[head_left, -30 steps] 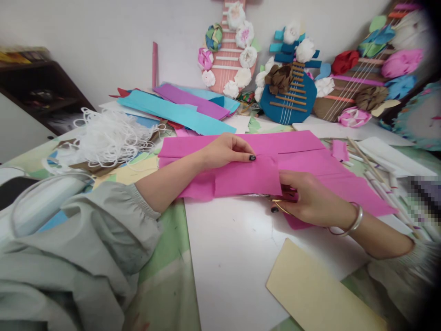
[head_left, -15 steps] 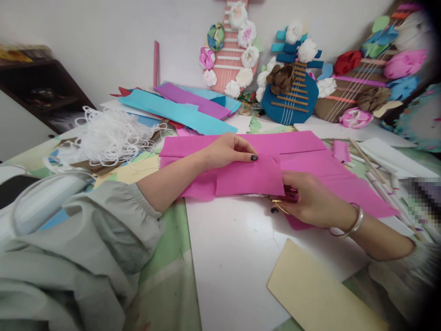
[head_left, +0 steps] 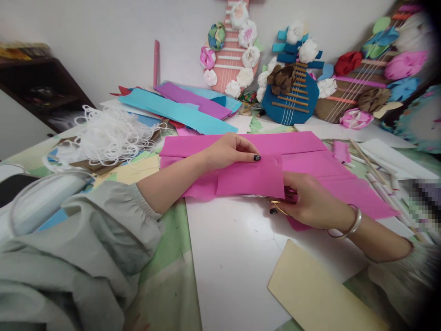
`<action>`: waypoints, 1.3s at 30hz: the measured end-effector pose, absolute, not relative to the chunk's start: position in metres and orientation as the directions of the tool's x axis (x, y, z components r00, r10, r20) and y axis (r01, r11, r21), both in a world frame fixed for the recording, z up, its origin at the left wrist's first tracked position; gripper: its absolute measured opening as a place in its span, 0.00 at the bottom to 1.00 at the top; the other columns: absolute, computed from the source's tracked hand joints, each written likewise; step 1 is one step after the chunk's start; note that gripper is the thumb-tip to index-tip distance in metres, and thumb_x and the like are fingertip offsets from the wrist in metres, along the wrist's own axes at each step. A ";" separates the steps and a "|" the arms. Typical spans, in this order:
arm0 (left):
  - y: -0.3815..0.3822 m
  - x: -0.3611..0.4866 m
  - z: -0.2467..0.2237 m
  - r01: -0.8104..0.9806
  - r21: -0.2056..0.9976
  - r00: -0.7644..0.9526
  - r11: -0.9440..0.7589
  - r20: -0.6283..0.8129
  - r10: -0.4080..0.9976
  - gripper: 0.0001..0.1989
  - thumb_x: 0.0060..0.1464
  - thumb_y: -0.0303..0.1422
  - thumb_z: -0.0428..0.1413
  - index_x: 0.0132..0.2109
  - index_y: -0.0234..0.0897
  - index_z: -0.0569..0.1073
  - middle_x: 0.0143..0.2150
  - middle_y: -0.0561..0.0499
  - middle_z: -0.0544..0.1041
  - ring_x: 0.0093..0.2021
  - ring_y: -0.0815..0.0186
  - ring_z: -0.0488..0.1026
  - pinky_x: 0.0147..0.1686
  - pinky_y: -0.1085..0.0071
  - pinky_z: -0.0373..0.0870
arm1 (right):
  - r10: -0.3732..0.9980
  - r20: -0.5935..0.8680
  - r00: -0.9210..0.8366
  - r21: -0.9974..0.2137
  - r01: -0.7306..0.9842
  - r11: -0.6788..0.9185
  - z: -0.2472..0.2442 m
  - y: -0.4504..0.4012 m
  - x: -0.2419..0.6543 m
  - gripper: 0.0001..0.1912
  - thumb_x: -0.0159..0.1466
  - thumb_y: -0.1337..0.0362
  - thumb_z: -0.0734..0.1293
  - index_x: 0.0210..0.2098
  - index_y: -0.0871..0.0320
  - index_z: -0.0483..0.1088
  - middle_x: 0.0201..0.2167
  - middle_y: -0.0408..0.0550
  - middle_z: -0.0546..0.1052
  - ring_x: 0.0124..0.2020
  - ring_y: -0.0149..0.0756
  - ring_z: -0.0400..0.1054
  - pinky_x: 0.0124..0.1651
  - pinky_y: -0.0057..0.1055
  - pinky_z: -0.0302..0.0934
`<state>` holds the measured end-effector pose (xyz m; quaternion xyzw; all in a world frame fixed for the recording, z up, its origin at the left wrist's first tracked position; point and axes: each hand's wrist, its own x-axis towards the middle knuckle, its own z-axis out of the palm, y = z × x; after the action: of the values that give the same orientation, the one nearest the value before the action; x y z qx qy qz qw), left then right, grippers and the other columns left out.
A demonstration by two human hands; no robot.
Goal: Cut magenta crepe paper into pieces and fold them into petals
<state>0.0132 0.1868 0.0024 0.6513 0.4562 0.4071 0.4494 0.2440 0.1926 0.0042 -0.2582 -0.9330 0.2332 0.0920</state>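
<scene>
My left hand point(head_left: 231, 151) is closed in a pinch on the top edge of a folded piece of pink paper point(head_left: 250, 178). My right hand point(head_left: 306, 198) grips gold-handled scissors point(head_left: 279, 207) at the paper's lower right corner. Their blades are mostly hidden beneath the pink piece, with a bit of metal showing along its lower edge. Larger pink sheets point(head_left: 330, 171) lie behind and under both hands. Below them is a white board point(head_left: 234, 257).
A beige card point(head_left: 317, 285) lies on the board's right part. White cord point(head_left: 106, 135) is heaped at the left. Blue and purple paper strips point(head_left: 179, 110) lie behind. Paper sticks point(head_left: 382, 188) lie at the right. Flower-decorated paper instruments point(head_left: 291, 99) lean on the wall.
Both hands stay nearly in place, the left a touch further right. The upper right part of the folded pink paper has shifted slightly; the scissors remain in my right hand.
</scene>
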 end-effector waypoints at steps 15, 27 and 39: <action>0.185 0.016 0.004 0.235 0.956 0.217 -0.173 0.122 0.969 0.09 0.48 0.33 0.61 0.35 0.32 0.78 0.34 0.49 0.78 0.34 0.68 0.73 0.36 0.72 0.69 | 0.529 0.054 -0.847 -0.482 0.442 0.756 0.005 0.190 0.239 0.05 0.54 0.70 0.64 0.31 0.57 0.67 0.27 0.45 0.73 0.25 0.34 0.64 0.27 0.29 0.54; 0.184 0.018 0.006 0.214 0.961 0.209 -0.173 0.128 0.970 0.09 0.48 0.34 0.62 0.35 0.31 0.78 0.34 0.48 0.78 0.32 0.69 0.73 0.34 0.73 0.69 | 0.507 0.101 -0.856 -0.478 0.405 0.779 0.005 0.189 0.236 0.03 0.53 0.71 0.64 0.28 0.57 0.66 0.25 0.44 0.72 0.24 0.33 0.65 0.26 0.28 0.54; 0.183 0.019 0.006 0.200 0.963 0.212 -0.183 0.140 0.967 0.10 0.47 0.35 0.62 0.35 0.31 0.78 0.34 0.48 0.78 0.34 0.68 0.73 0.37 0.70 0.70 | 0.489 0.115 -0.865 -0.479 0.383 0.790 0.004 0.188 0.232 0.04 0.53 0.72 0.64 0.28 0.57 0.66 0.25 0.44 0.73 0.24 0.33 0.66 0.26 0.28 0.55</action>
<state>0.0193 0.1828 0.0058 0.6378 0.4576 0.4296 0.4463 0.2320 0.1878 0.0043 -0.2324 -0.9388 0.2259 0.1169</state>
